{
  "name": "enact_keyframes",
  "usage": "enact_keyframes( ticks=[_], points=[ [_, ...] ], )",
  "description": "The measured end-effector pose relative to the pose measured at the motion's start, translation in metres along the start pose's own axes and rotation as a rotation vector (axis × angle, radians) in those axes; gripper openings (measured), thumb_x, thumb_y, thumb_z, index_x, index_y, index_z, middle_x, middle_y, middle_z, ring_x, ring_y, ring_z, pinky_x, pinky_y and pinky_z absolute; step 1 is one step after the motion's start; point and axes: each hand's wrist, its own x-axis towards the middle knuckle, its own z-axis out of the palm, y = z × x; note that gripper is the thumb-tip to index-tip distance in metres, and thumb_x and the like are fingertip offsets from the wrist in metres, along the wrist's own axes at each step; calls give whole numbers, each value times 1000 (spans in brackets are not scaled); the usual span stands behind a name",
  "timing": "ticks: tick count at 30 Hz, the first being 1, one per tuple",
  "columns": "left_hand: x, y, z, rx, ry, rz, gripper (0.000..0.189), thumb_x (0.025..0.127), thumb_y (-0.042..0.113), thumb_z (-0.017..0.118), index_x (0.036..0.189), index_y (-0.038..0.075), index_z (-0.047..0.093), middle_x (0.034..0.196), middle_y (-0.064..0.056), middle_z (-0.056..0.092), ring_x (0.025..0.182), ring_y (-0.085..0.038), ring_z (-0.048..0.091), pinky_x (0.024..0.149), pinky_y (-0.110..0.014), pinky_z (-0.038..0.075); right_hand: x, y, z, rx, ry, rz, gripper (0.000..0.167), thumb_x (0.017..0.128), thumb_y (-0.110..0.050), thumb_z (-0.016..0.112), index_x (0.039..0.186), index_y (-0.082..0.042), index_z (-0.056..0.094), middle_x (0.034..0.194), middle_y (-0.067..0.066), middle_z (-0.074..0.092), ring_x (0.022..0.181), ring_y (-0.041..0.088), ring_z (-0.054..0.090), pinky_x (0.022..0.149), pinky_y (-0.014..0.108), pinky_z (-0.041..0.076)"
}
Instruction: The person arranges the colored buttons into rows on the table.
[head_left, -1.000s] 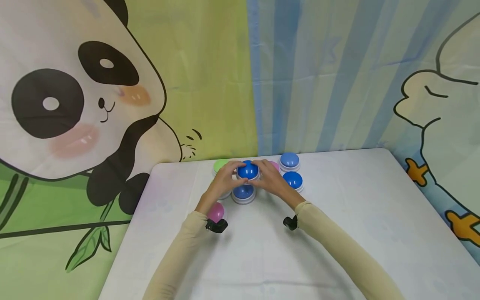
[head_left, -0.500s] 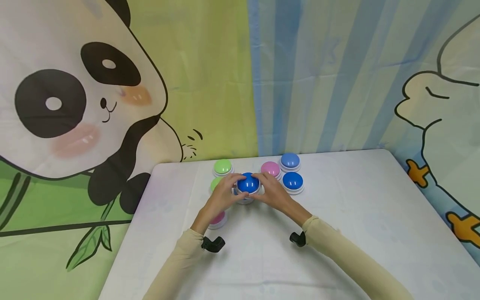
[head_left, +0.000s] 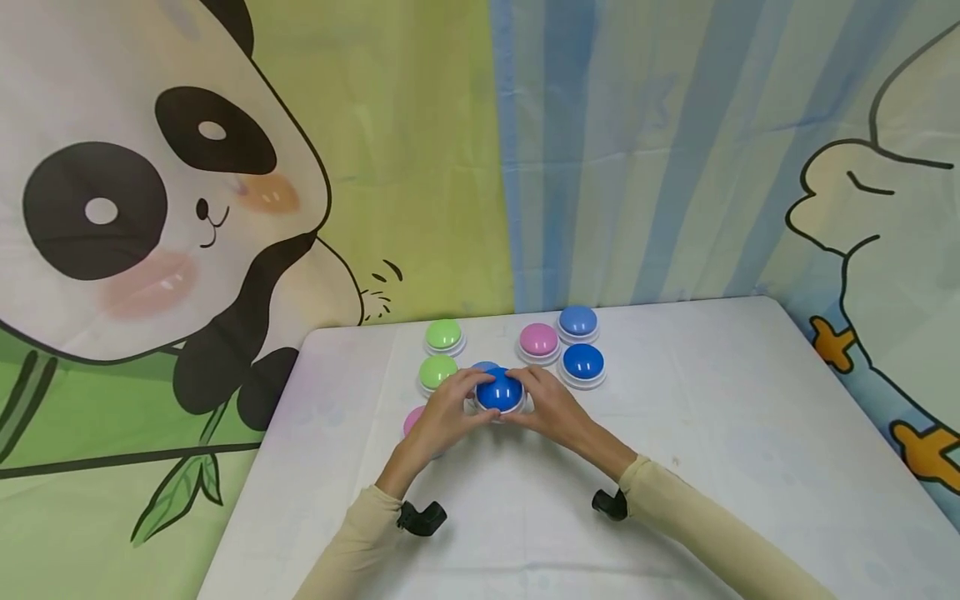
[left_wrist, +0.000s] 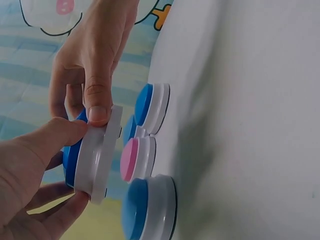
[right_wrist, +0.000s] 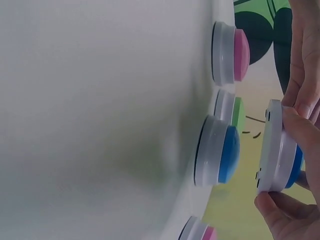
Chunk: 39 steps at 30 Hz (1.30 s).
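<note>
Both hands hold one round push button [head_left: 498, 392] with a glossy blue dome and a white base, raised above the table. My left hand [head_left: 448, 408] grips its left side with thumb and fingers. On the opposite side my right hand [head_left: 553, 408] grips it the same way. In the left wrist view the white base of the held button [left_wrist: 92, 160] faces the table with a gap beneath. A lighter blue button [right_wrist: 217, 150] stands on the table just behind it, mostly covered by the held one in the head view.
Two green buttons [head_left: 444, 335] stand at the back left, with a pink button [head_left: 413, 419] partly behind my left hand. Another pink button [head_left: 538, 340] and two blue buttons [head_left: 582, 362] cluster at the back right. A patterned curtain [head_left: 405, 167] rises behind the white table [head_left: 720, 400].
Both hands have brought the held blue button back toward the person. The green buttons and the right-hand pink button, covered before, now show; the lighter blue one is now mostly covered.
</note>
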Motion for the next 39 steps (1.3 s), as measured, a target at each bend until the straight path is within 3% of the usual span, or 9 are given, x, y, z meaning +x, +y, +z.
enact_keyframes(
  ticks=[7, 16, 31, 39],
  points=[
    [-11, 4, 2, 31, 11, 55, 54, 79, 28, 80, 126, 10, 62, 129, -10, 60, 110, -21, 62, 84, -28, 58, -12, -4, 3, -13, 23, -37, 69, 72, -36, 84, 129, -8, 57, 116, 9, 64, 106, 22, 63, 91, 34, 57],
    [-23, 2, 10, 24, -14, 61, 54, 80, 30, 80, 127, 12, 60, 128, -8, 60, 107, -19, 62, 83, -26, 58, -25, -6, 8, -41, 38, -82, 70, 70, -37, 86, 127, -7, 58, 111, 8, 64, 102, 20, 63, 89, 31, 57],
    [-30, -6, 22, 13, -16, 37, 54, 78, 29, 81, 125, 13, 60, 124, -6, 60, 100, -17, 63, 83, -26, 58, -32, -4, 19, -35, -1, -65, 69, 73, -38, 83, 128, -6, 58, 112, 9, 63, 102, 20, 63, 89, 32, 57],
    [-32, -9, 30, 35, 15, 83, 52, 76, 25, 83, 122, 10, 62, 121, -6, 61, 96, -17, 64, 80, -25, 58, -34, -1, 25, -68, 7, -82, 70, 71, -40, 84, 126, -6, 58, 109, 9, 63, 98, 19, 63, 86, 32, 58]
  ],
)
